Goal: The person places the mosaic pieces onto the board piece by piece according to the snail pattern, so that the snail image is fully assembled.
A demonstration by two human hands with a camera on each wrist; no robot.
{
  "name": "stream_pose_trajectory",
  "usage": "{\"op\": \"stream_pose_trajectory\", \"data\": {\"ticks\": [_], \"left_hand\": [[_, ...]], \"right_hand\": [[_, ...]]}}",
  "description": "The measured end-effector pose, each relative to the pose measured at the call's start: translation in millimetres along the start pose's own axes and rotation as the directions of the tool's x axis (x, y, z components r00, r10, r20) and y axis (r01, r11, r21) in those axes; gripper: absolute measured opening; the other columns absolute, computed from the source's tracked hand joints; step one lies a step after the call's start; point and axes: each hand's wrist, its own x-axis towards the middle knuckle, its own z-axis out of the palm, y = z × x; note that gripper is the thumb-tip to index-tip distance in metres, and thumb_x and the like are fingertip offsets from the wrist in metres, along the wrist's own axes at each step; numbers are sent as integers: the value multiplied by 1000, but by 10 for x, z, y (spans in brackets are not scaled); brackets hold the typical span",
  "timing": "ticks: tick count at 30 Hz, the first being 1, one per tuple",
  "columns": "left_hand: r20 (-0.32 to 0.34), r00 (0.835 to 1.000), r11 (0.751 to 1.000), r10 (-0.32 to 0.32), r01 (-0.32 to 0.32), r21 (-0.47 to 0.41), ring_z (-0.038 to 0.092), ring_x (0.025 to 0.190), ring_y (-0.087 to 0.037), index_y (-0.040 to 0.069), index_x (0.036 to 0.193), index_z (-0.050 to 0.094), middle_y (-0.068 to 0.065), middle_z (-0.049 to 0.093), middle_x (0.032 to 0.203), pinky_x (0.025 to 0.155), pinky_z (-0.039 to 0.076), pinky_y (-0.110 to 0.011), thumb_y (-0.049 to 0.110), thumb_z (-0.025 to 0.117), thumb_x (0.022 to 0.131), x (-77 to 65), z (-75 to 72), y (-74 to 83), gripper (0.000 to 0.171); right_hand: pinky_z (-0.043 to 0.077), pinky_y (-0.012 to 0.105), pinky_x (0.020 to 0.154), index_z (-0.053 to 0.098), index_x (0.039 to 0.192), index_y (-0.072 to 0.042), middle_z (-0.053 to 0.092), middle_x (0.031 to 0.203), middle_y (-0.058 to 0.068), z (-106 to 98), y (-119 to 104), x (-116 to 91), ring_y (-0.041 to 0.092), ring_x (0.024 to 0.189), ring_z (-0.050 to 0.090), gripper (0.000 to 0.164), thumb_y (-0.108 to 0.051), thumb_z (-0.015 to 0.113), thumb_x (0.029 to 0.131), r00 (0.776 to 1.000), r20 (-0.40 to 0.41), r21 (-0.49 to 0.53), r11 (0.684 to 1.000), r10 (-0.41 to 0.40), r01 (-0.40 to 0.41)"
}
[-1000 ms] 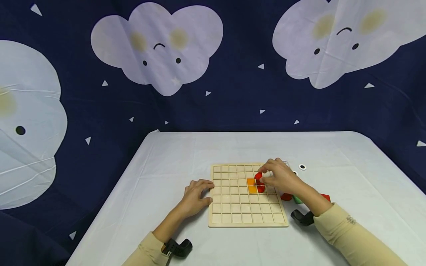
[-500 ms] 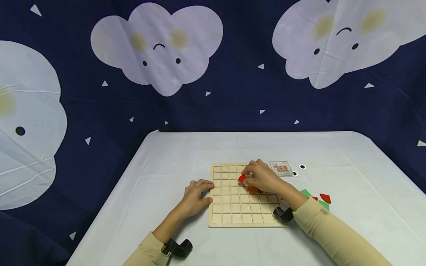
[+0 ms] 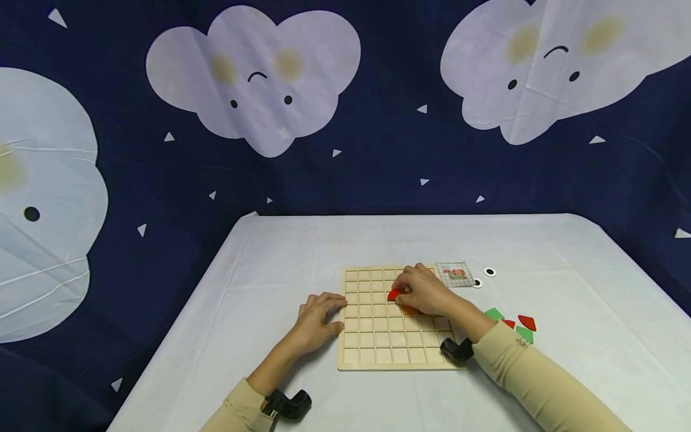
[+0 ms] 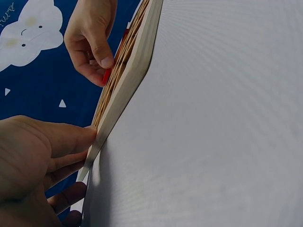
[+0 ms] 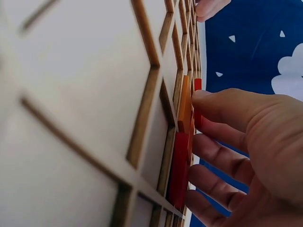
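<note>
Thumb and index finger of my right hand (image 3: 426, 293) pinch a red tile (image 3: 393, 295) with a curved edge, at the grid of a pale wooden board (image 3: 378, 355). In the right wrist view, an orange tile (image 5: 183, 106) and another red tile (image 5: 177, 170) sit in the board's cells under the hand. Whether the pinched tile touches its cell's floor, I cannot tell. My left hand (image 3: 317, 321) rests against the board's left edge, fingers extended; the left wrist view has its thumb (image 4: 78, 138) touching the wooden rim.
Right of the board lie two green tiles (image 3: 525, 334) and red tiles (image 3: 527, 323), partly behind the right sleeve. A small printed grid card (image 3: 454, 274) and two white discs with black centres (image 3: 489, 272) lie behind them. White cloth (image 3: 281, 252) covers the table.
My right hand has moved left across the board with the red tile, then lowered slightly, uncovering the card and loose tiles. The left hand has stayed at the board's edge.
</note>
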Motion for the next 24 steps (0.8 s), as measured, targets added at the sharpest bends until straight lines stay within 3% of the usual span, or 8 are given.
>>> {"op": "stream_pose_trajectory", "data": {"ticks": [24], "left_hand": [[12, 1000, 1000, -18, 18, -20, 41, 113, -20, 8, 120, 63, 0, 56, 129, 90, 25, -42, 13, 68, 81, -4, -6, 13, 40]], "right_hand": [[33, 30, 74, 72, 95, -17, 61, 93, -4, 24, 18, -16, 13, 82, 41, 20, -27, 75, 78, 1000, -8, -1, 1000, -16, 16]]}}
